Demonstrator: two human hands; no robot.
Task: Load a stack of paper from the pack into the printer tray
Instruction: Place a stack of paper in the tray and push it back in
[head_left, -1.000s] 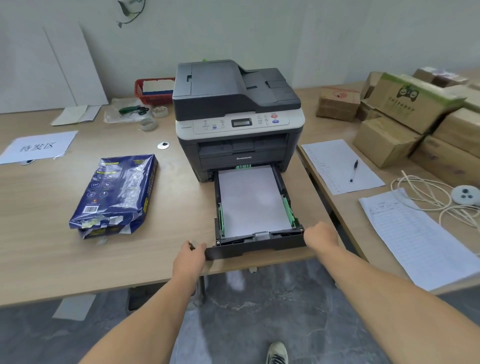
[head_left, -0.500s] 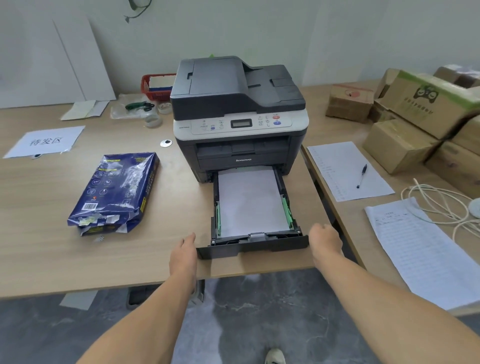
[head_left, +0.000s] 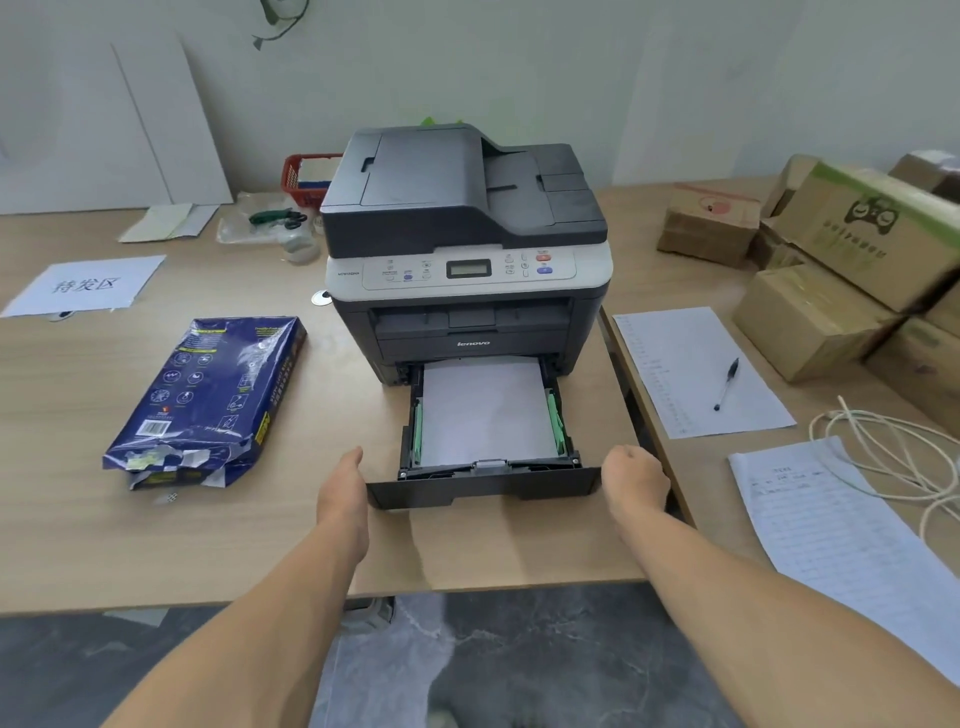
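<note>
A dark grey printer (head_left: 462, 208) stands mid-table. Its black paper tray (head_left: 483, 489) sticks out partway from the bottom front and holds a white paper stack (head_left: 485, 410) between green guides. My left hand (head_left: 344, 486) presses against the left end of the tray's front panel with its fingers nearly straight. At the right end, my right hand (head_left: 635, 479) is curled around the corner. A torn-open blue paper pack (head_left: 208, 400) lies flat on the table to the left of the printer, apart from both hands.
The wooden table (head_left: 156, 545) ends just in front of the tray. A second table on the right carries printed sheets (head_left: 691, 374), a pen (head_left: 726, 383), white cable (head_left: 883, 457) and cardboard boxes (head_left: 831, 270). A red basket (head_left: 306, 179) and a labelled sheet (head_left: 88, 285) sit at the back left.
The tray has slid farther into the printer, and both hands moved forward with its front panel. Less of the paper stack shows.
</note>
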